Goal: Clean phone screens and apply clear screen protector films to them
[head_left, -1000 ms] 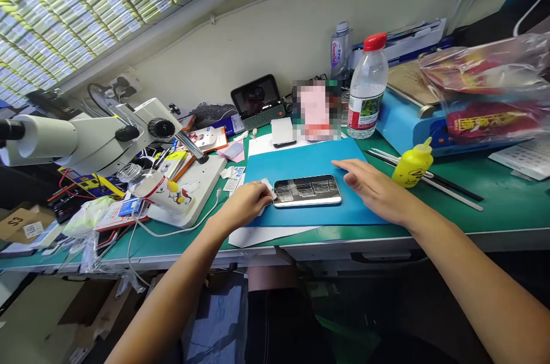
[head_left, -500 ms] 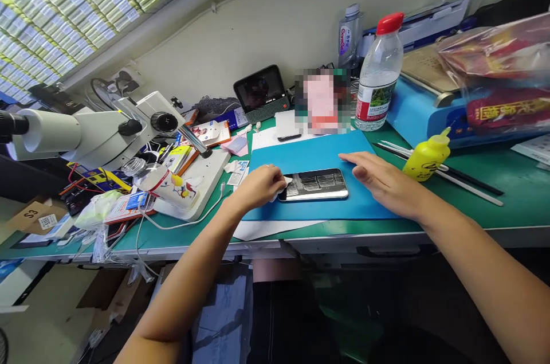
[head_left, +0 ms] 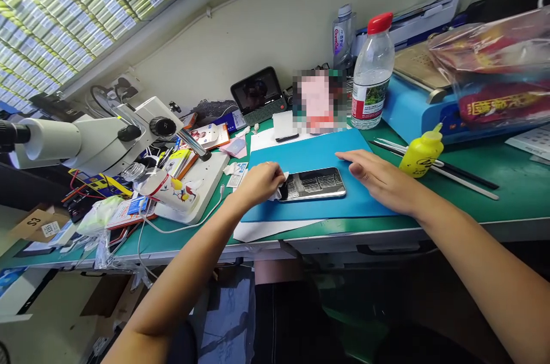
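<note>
Head view shows a green table [head_left: 524,203], full of many things along its left and far sides. At the left there is a white microscope [head_left: 98,143], and no hand is near it. In the middle, toward the near edge, a blue mat [head_left: 318,149] lies flat, and the work is on it.

The right hand [head_left: 378,177] is over the mat, just to the right of the phone; its fingers are stretched and close together, the thumb a little apart, and it holds nothing. Whether it rests on the mat, I cannot tell. The left hand [head_left: 260,183] is at the left end of the phone, with fingers narrow, pinching a tissue [head_left: 277,194].

The phone [head_left: 318,183] lies flat on the mat, between the two hands, its dark, shiny side up. A yellow bottle [head_left: 421,155] stands farther to the right, untouched.

By my judgement, the work is in its course and not finished: the phone is in place and the tissue is at its left end, while the longer right part lies uncovered. Bright lines on the glass look like reflections, so how much is already done I cannot tell.
</note>
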`<state>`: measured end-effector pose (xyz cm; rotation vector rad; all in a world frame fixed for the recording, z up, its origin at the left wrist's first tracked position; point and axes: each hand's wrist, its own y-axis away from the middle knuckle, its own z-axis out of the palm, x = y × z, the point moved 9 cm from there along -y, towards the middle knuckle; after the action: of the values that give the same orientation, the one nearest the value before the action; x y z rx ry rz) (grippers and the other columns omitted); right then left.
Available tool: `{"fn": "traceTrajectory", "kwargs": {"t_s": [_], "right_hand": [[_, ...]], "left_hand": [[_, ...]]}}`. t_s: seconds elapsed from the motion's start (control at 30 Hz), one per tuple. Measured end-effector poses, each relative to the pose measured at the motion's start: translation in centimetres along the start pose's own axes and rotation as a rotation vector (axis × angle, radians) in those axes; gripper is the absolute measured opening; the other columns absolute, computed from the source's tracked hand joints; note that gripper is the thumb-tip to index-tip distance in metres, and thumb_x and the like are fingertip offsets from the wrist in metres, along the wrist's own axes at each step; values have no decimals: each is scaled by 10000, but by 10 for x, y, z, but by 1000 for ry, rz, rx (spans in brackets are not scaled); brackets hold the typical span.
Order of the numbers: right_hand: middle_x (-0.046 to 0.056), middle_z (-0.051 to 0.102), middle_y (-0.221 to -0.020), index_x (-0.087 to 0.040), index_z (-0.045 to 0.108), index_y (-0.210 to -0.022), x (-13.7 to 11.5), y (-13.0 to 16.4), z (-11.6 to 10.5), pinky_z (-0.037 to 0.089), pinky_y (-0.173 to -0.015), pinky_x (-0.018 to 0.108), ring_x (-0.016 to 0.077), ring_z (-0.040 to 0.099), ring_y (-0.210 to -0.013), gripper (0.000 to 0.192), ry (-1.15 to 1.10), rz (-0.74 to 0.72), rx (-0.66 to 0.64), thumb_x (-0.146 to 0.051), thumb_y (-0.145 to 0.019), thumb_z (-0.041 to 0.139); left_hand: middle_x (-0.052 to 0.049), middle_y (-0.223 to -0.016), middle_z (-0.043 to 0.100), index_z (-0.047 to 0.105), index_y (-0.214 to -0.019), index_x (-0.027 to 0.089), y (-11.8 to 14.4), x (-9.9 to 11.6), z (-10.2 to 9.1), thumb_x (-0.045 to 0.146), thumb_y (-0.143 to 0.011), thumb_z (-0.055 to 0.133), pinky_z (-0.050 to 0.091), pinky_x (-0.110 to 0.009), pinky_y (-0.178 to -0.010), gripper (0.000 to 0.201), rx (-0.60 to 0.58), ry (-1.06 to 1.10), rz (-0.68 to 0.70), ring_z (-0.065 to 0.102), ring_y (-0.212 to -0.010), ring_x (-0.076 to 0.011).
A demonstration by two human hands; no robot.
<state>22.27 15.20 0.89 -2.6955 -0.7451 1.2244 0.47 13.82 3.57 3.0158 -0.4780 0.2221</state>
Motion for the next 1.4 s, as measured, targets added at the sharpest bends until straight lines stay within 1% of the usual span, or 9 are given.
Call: {"fn": "traceTrajectory", "kwargs": {"t_s": [0.17, 0.47, 0.67, 0.8, 0.9, 1.03, 1.2, 1.3, 1.4], "right_hand": [[116, 626, -1387, -265, 598, -1392, -3, 1, 1, 426, -1116, 526, 350, 535, -1329, 758, -4, -5, -11, -754, -933, 246], [121, 627, -1384, -278, 599, -1387, -7, 3, -2, 443, -1097, 537, 347, 552, -1313, 736, -23, -17, -22, -744, -940, 244], [140, 611, -1403, -234, 590, -1393, -9, 3, -3, 404, -1132, 540, 340, 523, -1344, 743, 10, -9, -26, -725, -952, 251], [145, 624, -1390, -251, 604, -1376, -18, 4, -6, 420, -1116, 558, 348, 541, -1331, 742, 40, -22, -38, -738, -943, 249], [137, 621, -1403, -253, 604, -1378, -20, 3, -6, 416, -1124, 547, 342, 535, -1341, 738, 54, -23, -53, -734, -945, 249], [156, 624, -1390, -218, 604, -1379, -17, 1, -4, 398, -1137, 545, 348, 533, -1338, 797, 61, -22, -52, -760, -928, 232], [162, 618, -1393, -215, 599, -1381, -16, -1, -1, 393, -1138, 548, 358, 526, -1337, 864, 60, 3, -48, -802, -899, 187], [159, 615, -1400, -225, 599, -1381, -18, -1, 0, 390, -1138, 556, 360, 520, -1342, 862, 67, 9, -60, -803, -899, 180], [150, 629, -1386, -242, 610, -1367, -19, -1, 0, 402, -1128, 565, 363, 529, -1331, 850, 77, -13, -61, -807, -895, 186]], "left_hand": [[-50, -975, 746, 661, -905, 204, -6, 9, 6, 252, -973, 550, 480, -279, -727, 138, 22, 12, -9, 690, -917, -226], [-38, -934, 754, 666, -857, 215, -3, 8, 5, 246, -956, 558, 478, -277, -715, 149, 9, 24, -23, 698, -889, -223], [-64, -973, 758, 678, -858, 195, -16, 1, 2, 247, -950, 558, 484, -287, -725, 160, 41, 51, -72, 705, -923, -242], [-69, -955, 761, 691, -854, 195, -5, -2, -4, 237, -940, 576, 495, -290, -716, 150, 66, 55, -82, 713, -903, -247], [-64, -927, 763, 703, -867, 201, 7, 4, -3, 247, -934, 594, 504, -282, -706, 136, 57, 47, -54, 719, -886, -239], [-57, -948, 767, 713, -900, 207, 4, 12, -1, 263, -935, 597, 513, -278, -726, 134, 23, 37, -30, 720, -906, -238], [-88, -1047, 756, 719, -947, 192, -8, -6, -6, 238, -942, 571, 516, -293, -785, 155, 6, 20, -81, 705, -991, -263], [-80, -1023, 758, 715, -940, 196, 3, -13, -6, 238, -941, 584, 515, -284, -780, 137, -3, 6, -77, 708, -968, -255], [-58, -1000, 762, 709, -929, 205, 15, -8, -1, 253, -943, 595, 515, -275, -760, 124, -11, -5, -49, 711, -941, -242]]}}
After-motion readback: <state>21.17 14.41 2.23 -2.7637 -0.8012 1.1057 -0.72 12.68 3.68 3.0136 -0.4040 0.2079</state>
